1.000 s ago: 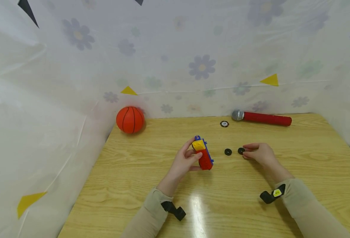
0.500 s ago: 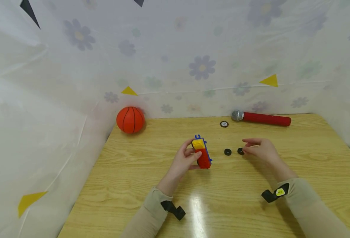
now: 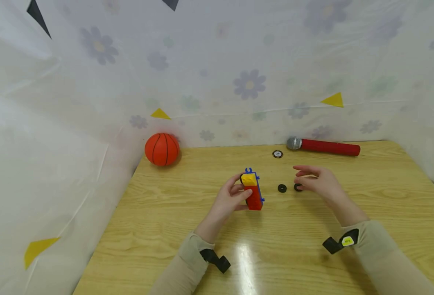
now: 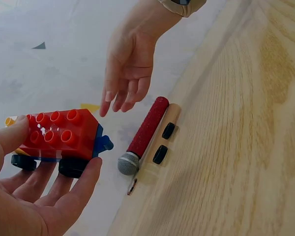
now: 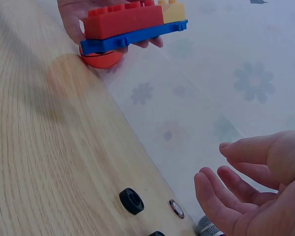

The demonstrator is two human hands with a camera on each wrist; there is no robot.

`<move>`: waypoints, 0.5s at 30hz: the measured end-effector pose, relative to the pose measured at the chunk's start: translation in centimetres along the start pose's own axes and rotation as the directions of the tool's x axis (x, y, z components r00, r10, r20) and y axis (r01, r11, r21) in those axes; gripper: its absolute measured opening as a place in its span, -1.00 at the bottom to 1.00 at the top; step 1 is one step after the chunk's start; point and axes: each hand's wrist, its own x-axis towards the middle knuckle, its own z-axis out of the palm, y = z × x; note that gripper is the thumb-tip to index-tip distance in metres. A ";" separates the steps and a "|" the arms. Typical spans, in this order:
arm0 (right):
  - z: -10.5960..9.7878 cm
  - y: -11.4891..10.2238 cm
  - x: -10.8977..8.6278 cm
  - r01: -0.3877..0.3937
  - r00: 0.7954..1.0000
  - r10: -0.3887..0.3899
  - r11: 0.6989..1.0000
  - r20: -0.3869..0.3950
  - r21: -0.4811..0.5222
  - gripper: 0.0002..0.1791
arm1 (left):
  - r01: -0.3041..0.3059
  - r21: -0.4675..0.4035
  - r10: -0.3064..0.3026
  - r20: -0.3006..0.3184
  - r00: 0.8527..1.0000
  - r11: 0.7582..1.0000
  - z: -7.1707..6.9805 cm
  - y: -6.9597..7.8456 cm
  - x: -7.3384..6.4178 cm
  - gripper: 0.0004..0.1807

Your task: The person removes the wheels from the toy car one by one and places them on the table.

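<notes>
Left hand grips the toy car, thumb on the studded top, fingers along and under the wheeled side. Car looks lifted off the worktop, left of the two loose wheels as seen from the head. Right hand holds nothing: fingers apart, loosely bent, above the loose wheels. Head view overlaps its fingertips with the farther-right wheel, but left wrist view shows a gap, so no contact. Other loose wheel lies flat just beside.

Car: red and yellow blocks on a blue base. Black wheels fitted on the palm side; facing side shows bare pegs.

Handling, my read: hard plastic, light, stiff, a bit slick on smooth faces. Hold the red block across its sides, or press on the studs. Pegs and end hook look thin; don't grip or lever there. Loose wheels probably light, maybe rubbery; low profile, so pinch by the rim with fingertips, keep the centre hole uncovered.
</notes>
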 end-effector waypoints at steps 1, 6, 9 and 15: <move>0.1 -0.2 -0.1 0.008 1.000 -0.008 1.000 0.004 0.001 -0.36 | -0.003 0.000 0.003 0.001 1.000 1.000 0.0 0.0 0.0 -0.33; 1.0 -1.5 -0.7 0.050 0.999 -0.050 0.999 0.018 0.001 -0.36 | -0.014 0.004 0.014 0.006 1.000 1.000 0.1 0.1 -0.1 -0.33; 1.5 -2.2 -1.1 0.064 0.998 -0.065 0.998 0.021 0.010 -0.35 | -0.028 0.007 0.027 0.012 1.000 1.000 0.1 0.2 -0.2 -0.33; 2.3 -2.9 -1.6 0.109 0.993 -0.111 0.993 0.035 0.051 -0.40 | -0.034 0.022 0.033 0.021 0.999 0.999 0.1 0.2 -0.2 -0.35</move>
